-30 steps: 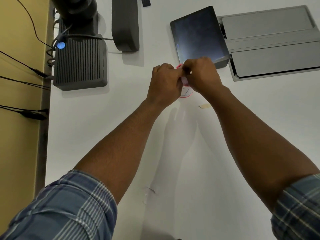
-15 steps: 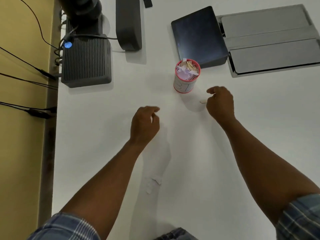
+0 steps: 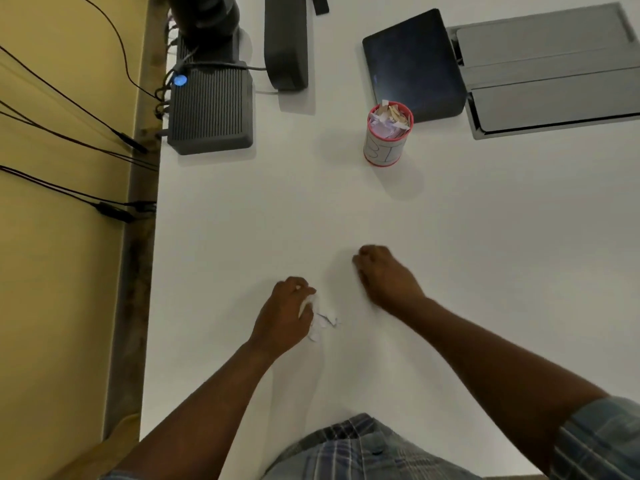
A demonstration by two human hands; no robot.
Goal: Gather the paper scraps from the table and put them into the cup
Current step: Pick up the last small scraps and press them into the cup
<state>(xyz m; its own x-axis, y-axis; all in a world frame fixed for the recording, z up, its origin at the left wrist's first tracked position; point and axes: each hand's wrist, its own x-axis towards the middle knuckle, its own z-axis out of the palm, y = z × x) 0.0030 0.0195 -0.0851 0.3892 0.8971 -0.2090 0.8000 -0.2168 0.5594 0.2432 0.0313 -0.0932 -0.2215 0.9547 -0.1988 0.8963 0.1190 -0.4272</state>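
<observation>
A cup with a red rim and a white wall stands upright at the back middle of the white table, filled to the rim with paper scraps. Well in front of it, my left hand rests on a small cluster of white paper scraps, its fingers pinched on a white piece. More scraps lie loose just right of the fingers. My right hand is closed into a fist on the table, a little right of and beyond the left hand. The fist hides whatever it holds.
A ribbed dark box with a blue light and cables sits at the back left, with a dark stand foot beside it. A black tablet and a grey recessed panel lie behind the cup. The table's left edge runs along a yellow wall.
Both hands left the cup and came back toward me. The left hand reached the white scraps. The tan scrap beside the cup is gone after the right hand closed at it.
</observation>
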